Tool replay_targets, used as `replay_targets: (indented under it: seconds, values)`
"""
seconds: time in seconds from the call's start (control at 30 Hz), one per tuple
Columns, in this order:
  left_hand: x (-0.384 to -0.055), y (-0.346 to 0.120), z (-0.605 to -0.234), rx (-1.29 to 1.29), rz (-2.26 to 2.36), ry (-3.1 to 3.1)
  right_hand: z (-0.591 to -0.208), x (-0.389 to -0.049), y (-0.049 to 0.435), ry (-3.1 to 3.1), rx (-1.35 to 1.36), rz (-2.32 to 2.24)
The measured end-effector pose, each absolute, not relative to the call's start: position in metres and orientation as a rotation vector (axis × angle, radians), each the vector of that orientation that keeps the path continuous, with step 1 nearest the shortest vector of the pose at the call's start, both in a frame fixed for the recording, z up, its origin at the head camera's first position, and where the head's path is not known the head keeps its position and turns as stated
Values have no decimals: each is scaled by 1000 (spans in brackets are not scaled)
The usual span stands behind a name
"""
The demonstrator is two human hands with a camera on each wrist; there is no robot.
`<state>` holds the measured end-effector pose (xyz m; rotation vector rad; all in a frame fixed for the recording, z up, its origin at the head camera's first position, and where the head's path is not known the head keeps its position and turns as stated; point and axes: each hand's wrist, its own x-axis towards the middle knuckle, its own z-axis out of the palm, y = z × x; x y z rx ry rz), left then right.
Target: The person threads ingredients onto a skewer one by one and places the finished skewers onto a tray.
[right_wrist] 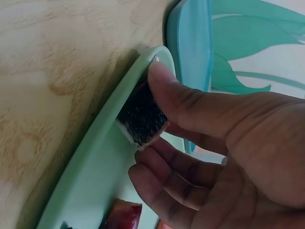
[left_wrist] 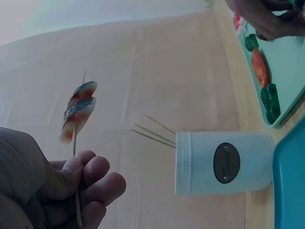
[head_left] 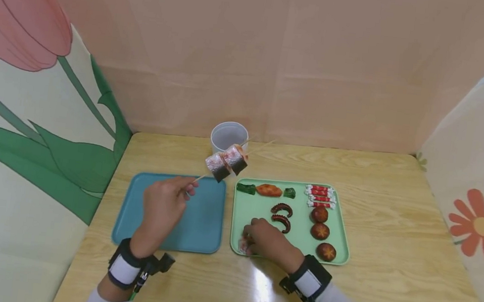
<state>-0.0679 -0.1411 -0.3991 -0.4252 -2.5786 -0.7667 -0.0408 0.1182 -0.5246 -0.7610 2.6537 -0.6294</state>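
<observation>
My left hand is raised over the blue tray and pinches a thin wooden skewer between thumb and fingers. Two chunks of fish with dark silvery skin and pinkish flesh are threaded on it, and its tip pokes out beyond them. At the near left corner of the green tray, my right hand pinches another fish chunk. In the right wrist view its dark skin shows between thumb and fingertips, against the tray's rim.
A white cup with several bare skewers stands behind the trays. Beside the green tray lies the blue tray. The green tray also bears mushroom caps, red-and-white sticks, curled tentacles, and an orange piece between green ones.
</observation>
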Motion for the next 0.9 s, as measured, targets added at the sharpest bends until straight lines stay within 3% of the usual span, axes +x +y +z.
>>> replay_targets:
  seconds: [0.57, 0.9]
  values:
    - [-69, -137, -396, -443, -773, -2589, -516, -48, 125, 2562, -566, -962]
    - [-70, -134, -399, -493, -766, -2590, -443, -102, 175, 2410, 82, -1870]
